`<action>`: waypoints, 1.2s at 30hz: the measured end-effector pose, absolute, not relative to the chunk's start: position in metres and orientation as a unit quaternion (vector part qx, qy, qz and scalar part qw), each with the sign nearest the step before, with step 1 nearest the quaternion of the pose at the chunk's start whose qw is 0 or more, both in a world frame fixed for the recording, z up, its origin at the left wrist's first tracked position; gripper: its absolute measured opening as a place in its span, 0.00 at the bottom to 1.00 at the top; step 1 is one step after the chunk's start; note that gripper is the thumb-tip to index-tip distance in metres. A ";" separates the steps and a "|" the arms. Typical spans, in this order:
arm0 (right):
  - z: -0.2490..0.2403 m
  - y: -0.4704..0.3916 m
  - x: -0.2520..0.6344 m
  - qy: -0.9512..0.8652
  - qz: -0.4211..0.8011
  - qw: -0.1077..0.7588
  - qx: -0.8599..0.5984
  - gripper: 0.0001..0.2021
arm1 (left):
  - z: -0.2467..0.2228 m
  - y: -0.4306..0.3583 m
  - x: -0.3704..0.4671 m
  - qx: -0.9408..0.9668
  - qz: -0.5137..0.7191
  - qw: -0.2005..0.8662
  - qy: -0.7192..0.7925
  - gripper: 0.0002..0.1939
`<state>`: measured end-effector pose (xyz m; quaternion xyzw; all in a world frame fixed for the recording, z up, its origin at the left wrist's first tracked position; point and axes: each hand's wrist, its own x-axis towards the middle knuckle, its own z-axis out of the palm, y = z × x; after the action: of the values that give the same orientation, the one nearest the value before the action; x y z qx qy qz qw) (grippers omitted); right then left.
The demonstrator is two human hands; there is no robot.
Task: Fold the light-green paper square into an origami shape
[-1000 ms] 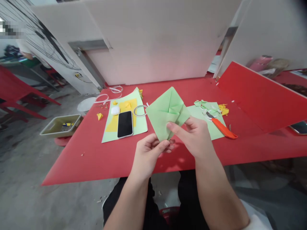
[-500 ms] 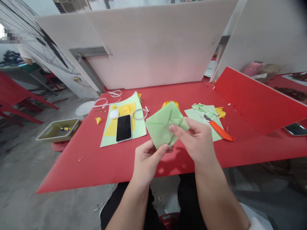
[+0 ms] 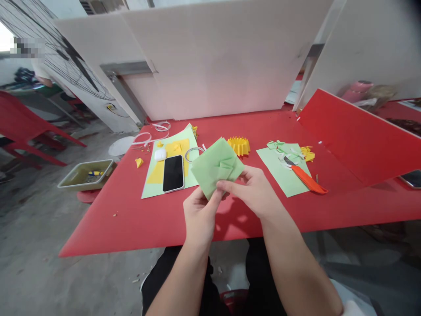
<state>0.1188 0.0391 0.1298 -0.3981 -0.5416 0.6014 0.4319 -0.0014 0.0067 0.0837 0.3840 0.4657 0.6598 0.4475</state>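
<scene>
A folded piece of light green paper, with creases and a small raised fold on its face, is held above the front of the red table. My left hand pinches its lower corner between thumb and fingers. My right hand grips the lower right edge, its thumb pressed on the paper close to the left thumb. Fingers behind the paper are hidden. Just beyond it stands a yellow pleated paper piece. To the left lies a black-screened phone, beside a ring partly covered by the green paper.
An orange utility knife lies across a green sheet with paper scraps. Yellow scraps sit behind it. A white case is near the phone. A red board leans at right. A bin stands left of the table.
The green paper has turned and shifted slightly left. My right hand has slid down its edge, bringing both thumbs together. The yellow pleated piece now shows more fully.
</scene>
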 end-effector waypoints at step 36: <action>0.104 0.052 0.120 -0.585 0.561 0.427 -0.401 0.10 | 0.077 0.019 -0.024 0.484 0.534 0.443 0.533 0.11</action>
<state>0.1199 0.0520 0.1042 -0.4009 -0.5847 0.5611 0.4273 -0.0237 0.0187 0.0769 0.4844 0.5328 0.5336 0.4435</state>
